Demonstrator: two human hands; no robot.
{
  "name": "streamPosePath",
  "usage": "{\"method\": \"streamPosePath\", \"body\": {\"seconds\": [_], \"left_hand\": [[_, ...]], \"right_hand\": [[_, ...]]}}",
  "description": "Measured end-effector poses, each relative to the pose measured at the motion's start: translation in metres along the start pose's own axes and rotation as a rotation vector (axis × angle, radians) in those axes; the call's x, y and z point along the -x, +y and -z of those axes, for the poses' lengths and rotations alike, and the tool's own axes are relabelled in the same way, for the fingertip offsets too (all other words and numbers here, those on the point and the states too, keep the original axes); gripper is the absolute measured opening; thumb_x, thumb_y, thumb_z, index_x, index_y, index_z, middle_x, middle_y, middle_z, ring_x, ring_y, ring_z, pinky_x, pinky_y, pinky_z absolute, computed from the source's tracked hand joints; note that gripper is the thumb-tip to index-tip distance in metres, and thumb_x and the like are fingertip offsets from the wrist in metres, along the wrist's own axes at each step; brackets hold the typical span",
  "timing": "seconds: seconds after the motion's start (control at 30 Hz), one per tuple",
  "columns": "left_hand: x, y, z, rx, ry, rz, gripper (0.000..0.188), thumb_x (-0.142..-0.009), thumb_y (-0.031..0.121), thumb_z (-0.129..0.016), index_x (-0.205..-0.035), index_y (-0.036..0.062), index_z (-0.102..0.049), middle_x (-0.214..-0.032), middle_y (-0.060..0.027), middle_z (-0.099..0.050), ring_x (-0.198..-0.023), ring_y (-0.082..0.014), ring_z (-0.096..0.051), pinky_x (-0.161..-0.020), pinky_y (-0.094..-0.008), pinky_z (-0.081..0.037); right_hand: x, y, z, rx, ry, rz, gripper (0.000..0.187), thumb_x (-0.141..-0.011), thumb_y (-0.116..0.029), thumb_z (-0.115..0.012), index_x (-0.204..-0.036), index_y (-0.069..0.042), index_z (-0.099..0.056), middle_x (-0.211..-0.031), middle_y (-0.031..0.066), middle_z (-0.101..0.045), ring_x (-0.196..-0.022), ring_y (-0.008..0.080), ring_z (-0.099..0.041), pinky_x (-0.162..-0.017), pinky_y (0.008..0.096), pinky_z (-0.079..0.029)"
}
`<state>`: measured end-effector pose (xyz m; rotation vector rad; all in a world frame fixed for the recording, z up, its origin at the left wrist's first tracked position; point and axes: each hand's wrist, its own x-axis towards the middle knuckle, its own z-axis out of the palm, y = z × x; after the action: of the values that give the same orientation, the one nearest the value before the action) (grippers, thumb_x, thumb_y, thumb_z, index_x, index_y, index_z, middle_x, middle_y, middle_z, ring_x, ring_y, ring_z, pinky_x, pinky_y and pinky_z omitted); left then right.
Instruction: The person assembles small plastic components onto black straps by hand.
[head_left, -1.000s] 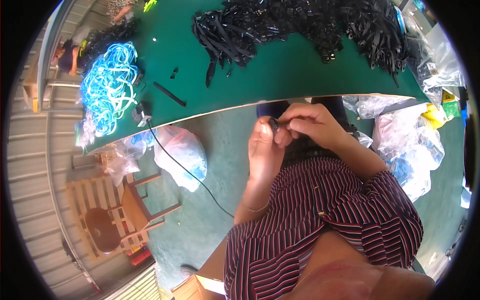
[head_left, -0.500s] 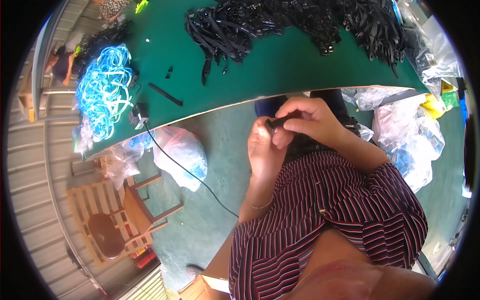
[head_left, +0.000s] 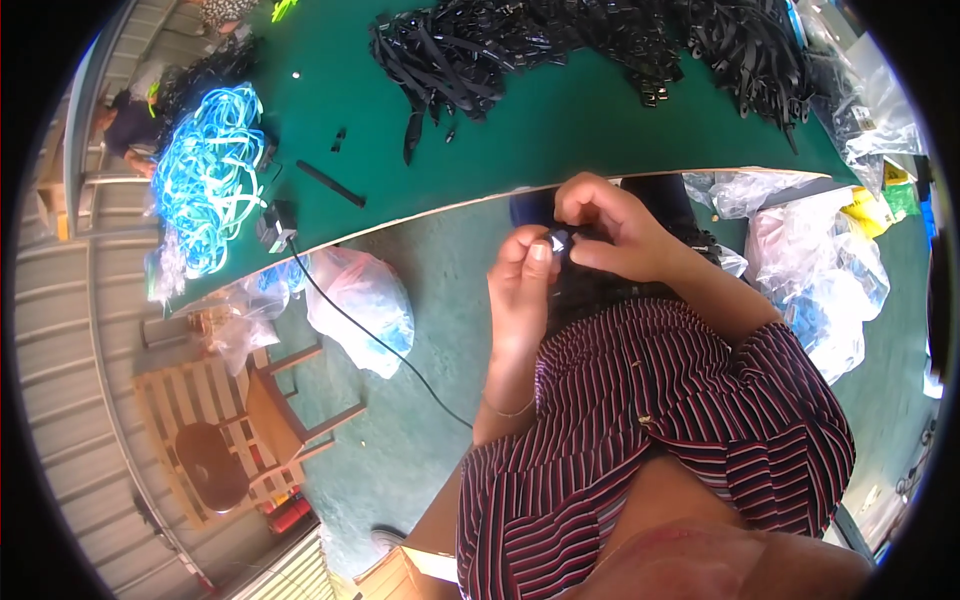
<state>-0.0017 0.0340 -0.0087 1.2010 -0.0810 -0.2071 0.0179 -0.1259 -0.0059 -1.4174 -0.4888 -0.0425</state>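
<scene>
Just past the table's near edge, over my lap, both my hands meet around a small black glossy piece [head_left: 558,241]. It looks like a plastic fitting, but its exact kind is too small to tell. My left hand [head_left: 520,285] pinches it between thumb and fingers, thumb on the near side. My right hand [head_left: 622,232] is curled at its right side, thumb and fingertips closed against it; the fingertips are partly hidden. On the green table [head_left: 330,90], a large heap of black straps [head_left: 530,45] with small buckles lies beyond my hands.
Blue and white cords [head_left: 210,170] are piled at the table's left, near a black adapter [head_left: 277,228] with a trailing cable. A black strip [head_left: 331,184] lies nearby. Filled plastic bags [head_left: 360,310] sit below the table on both sides. A wooden chair [head_left: 275,415] stands lower left. Another person [head_left: 130,125] is far left.
The black piece has turned, so a shiny face now shows. My left thumb has come round to the near side, and my right hand has shifted slightly up.
</scene>
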Motion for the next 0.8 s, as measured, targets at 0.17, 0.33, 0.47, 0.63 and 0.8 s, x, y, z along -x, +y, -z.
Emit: {"method": "streamPosePath", "body": {"seconds": [0.17,0.33,0.47,0.63,0.8], "left_hand": [[0.000,-0.002,0.003,-0.465,0.033,-0.128,0.014,-0.089,0.015,-0.055,-0.093,0.0024,-0.057,-0.072,0.0028,-0.052,-0.067,-0.0045,-0.045,-0.060,-0.0189,-0.039],[0.001,0.003,0.015,-0.057,-0.136,0.069,0.012,-0.090,0.014,-0.053,-0.093,0.0037,-0.057,-0.073,0.0018,-0.055,-0.069,-0.0049,-0.047,-0.063,-0.0182,-0.039],[0.000,0.013,0.002,-0.101,-0.175,0.039,0.010,-0.090,0.011,-0.051,-0.094,0.0037,-0.057,-0.078,-0.0003,-0.059,-0.071,-0.0052,-0.049,-0.065,-0.0184,-0.041],[-0.006,0.017,0.003,-0.113,-0.122,0.047,0.013,-0.090,0.007,-0.050,-0.101,0.0032,-0.055,-0.086,-0.0031,-0.059,-0.073,-0.0071,-0.052,-0.065,-0.0197,-0.043],[-0.005,0.010,0.008,0.038,-0.153,0.047,0.014,-0.089,0.011,-0.053,-0.101,0.0044,-0.054,-0.083,-0.0028,-0.057,-0.070,-0.0088,-0.051,-0.064,-0.0212,-0.042]], "right_hand": [[0.001,-0.005,0.002,0.505,-0.007,0.168,0.007,-0.080,-0.003,-0.059,-0.082,-0.004,-0.052,-0.097,0.0041,-0.045,-0.068,0.0089,-0.045,-0.060,0.0223,-0.037],[0.011,-0.007,0.002,-0.608,-0.166,-0.207,0.010,-0.088,-0.014,-0.051,-0.081,-0.007,-0.052,-0.105,0.0024,-0.040,-0.085,0.0094,-0.041,-0.069,0.0251,-0.038],[0.010,-0.001,0.004,-0.687,-0.154,-0.207,0.015,-0.091,-0.020,-0.048,-0.082,-0.007,-0.051,-0.104,0.0019,-0.042,-0.083,0.0087,-0.042,-0.069,0.0241,-0.038],[0.004,-0.005,0.006,-0.308,-0.100,-0.099,0.008,-0.084,-0.005,-0.056,-0.091,-0.004,-0.052,-0.092,0.0032,-0.054,-0.076,0.0121,-0.052,-0.072,0.0266,-0.044],[0.005,-0.006,0.006,0.198,-0.117,-0.103,0.015,-0.077,0.001,-0.062,-0.090,0.002,-0.054,-0.085,0.0073,-0.057,-0.079,0.0134,-0.058,-0.071,0.0250,-0.045]]}}
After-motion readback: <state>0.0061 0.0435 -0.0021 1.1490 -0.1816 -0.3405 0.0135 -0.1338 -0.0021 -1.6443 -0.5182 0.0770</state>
